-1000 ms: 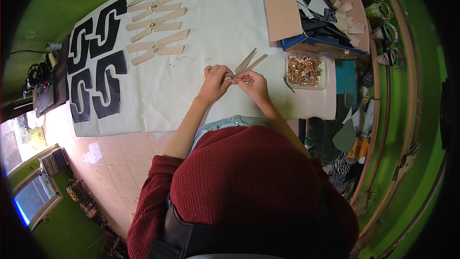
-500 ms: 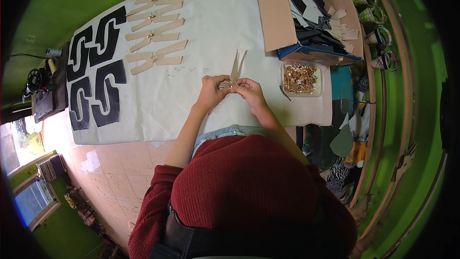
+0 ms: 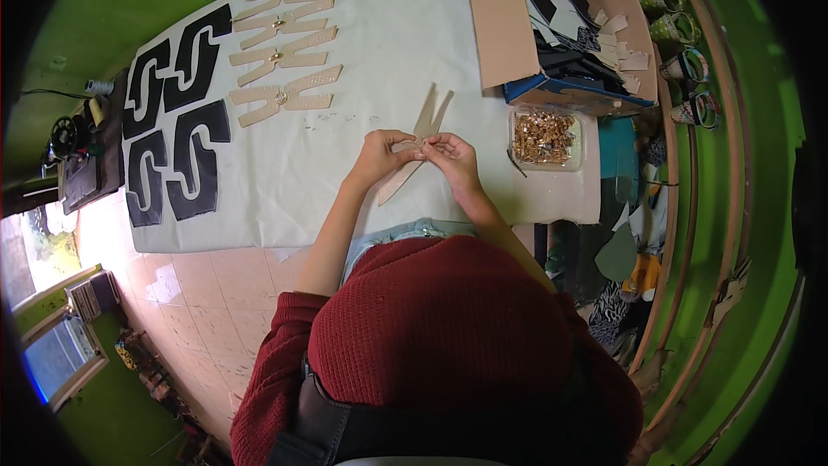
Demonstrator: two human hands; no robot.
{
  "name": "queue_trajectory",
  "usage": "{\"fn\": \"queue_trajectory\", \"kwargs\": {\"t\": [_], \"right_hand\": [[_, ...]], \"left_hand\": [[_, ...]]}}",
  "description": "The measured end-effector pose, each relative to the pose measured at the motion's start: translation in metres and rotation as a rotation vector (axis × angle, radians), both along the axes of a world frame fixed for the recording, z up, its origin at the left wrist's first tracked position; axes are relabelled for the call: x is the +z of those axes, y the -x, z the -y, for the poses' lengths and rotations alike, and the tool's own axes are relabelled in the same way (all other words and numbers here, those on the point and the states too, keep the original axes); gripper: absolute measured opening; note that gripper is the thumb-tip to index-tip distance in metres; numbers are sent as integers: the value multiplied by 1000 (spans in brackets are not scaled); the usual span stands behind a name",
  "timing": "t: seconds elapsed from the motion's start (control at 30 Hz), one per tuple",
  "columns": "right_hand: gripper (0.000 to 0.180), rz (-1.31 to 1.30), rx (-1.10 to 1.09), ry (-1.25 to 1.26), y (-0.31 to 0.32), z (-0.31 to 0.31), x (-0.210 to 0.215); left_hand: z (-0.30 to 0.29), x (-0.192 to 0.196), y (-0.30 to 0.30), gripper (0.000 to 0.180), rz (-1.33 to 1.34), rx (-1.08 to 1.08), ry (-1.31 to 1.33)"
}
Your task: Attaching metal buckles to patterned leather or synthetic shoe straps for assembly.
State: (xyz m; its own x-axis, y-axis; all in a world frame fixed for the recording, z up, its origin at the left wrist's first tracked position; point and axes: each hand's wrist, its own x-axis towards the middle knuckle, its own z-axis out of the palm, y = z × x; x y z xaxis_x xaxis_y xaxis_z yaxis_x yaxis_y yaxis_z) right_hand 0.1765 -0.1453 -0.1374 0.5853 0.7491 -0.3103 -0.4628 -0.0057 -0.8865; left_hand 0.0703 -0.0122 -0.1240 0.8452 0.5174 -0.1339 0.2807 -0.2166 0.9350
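Two hands (image 3: 382, 154) pinch beige strips (image 3: 426, 117) (splayed).

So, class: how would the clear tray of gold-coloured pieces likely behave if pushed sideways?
The clear tray would probably slide rather than tip, as it looks low and wide. The gold-coloured pieces inside would likely shift, since they lie loosely heaped.

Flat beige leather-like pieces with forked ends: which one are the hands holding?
The flat beige leather-like piece pinched between the left hand and right hand. The other four beige pieces lie untouched in a column farther left.
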Motion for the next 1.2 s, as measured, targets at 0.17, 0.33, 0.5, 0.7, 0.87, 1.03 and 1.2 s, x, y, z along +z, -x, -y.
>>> {"fn": "queue_trajectory", "kwargs": {"t": [0.17, 0.33, 0.5, 0.7, 0.87, 1.03, 1.2], "right_hand": [[19, 334, 33, -75, -2, 1, 28], [17, 446, 53, -77, 0, 7, 80], [14, 619, 61, -124, -4, 9, 112], [14, 523, 9, -174, 1, 11, 127], [15, 578, -34, -48, 11, 12, 129], [23, 1098, -15, 99, 9, 14, 131], [31, 1585, -85, 175, 12, 7, 162]], "left_hand": [[5, 28, 5, 36, 53, 39, 3], [7, 83, 12, 32, 124, 4, -183], [6, 122, 16, 23, 238, -124, -114], [13, 148, 16, 20, 160, -136, -117], [17, 156, 19, 20, 85, -139, -256], [18, 167, 22, 15, -127, -187, -310], [13, 158, 27, 14, 21, -213, -323]]}}
